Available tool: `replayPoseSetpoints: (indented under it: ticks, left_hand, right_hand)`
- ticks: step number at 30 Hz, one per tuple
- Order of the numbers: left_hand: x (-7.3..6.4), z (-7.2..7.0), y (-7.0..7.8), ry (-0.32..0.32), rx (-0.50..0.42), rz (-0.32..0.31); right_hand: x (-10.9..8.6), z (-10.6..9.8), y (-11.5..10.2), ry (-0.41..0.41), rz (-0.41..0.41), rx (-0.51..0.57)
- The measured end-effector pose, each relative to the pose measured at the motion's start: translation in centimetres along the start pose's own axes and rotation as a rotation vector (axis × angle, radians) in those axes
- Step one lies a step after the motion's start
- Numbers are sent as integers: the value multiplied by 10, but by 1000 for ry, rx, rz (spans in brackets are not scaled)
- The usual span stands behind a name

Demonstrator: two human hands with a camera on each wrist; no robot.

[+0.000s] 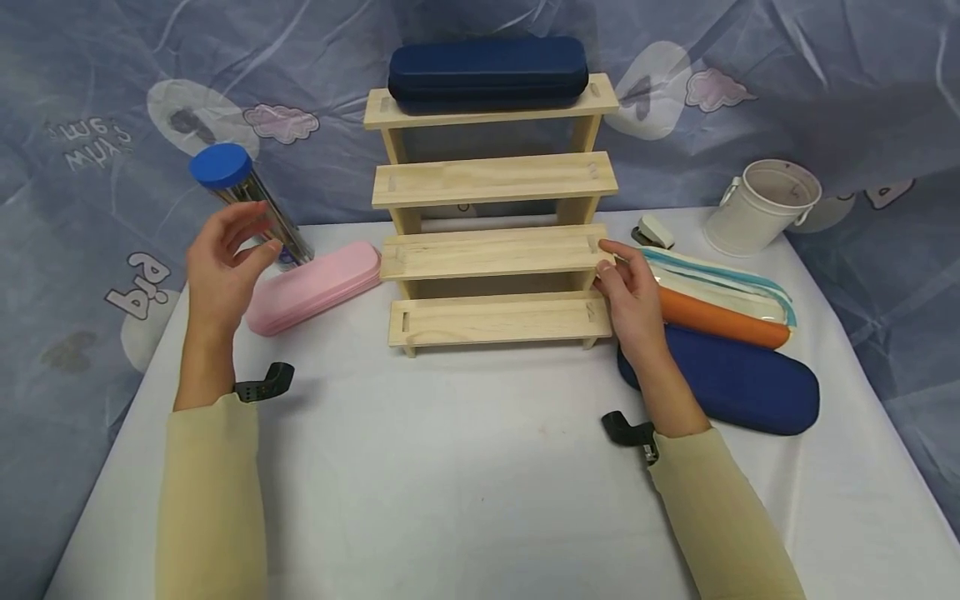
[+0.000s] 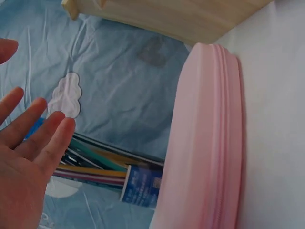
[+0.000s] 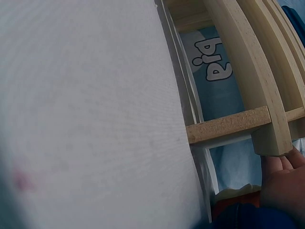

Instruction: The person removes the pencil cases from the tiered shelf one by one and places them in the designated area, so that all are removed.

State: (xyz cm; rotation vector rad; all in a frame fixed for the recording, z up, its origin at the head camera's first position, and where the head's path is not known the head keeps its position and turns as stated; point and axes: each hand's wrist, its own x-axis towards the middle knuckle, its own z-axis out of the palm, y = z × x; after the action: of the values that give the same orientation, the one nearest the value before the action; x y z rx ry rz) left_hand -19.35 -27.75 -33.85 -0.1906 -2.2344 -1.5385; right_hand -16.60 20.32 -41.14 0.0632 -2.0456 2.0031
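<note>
A four-tier wooden shelf rack (image 1: 487, 252) stands at the middle back of the table, with a dark blue hard case (image 1: 487, 71) lying on its top tier. My right hand (image 1: 633, 296) holds the right end of the second tier from the bottom, thumb and index finger at the board's end. In the right wrist view its fingers (image 3: 272, 167) meet the board's end. My left hand (image 1: 225, 267) is raised with relaxed fingers and nothing in them. Behind it leans a clear tube of pencils (image 1: 283, 223) with a blue lid. A pink pencil case (image 2: 198, 143) lies beside the tube.
Right of the rack lie a navy case (image 1: 742, 379), an orange and clear zip pouch (image 1: 720, 315) and a small white-and-black object (image 1: 655, 231). A white bucket (image 1: 761, 208) stands at the back right corner. Patterned blue-grey cloth (image 1: 322, 67) hangs behind the white table (image 1: 450, 475).
</note>
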Motion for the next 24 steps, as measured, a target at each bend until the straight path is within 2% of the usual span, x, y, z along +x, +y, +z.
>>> replayPoseSetpoints:
  ticks: [10,17,22,24]
  left_hand:
    - [11,11,33,-36,10,17]
    - [28,18,29,-55,-16,40]
    - [44,28,29,-62,-134,51]
    - [49,32,31,-63,-162,37]
  right_hand:
    - [0,-1,-1,-7,6,2]
    - [0,-2,1,-4,1,-8]
    - [0,-2,1,3,-1,-22]
    - [0,-1,2,3,-2,-21]
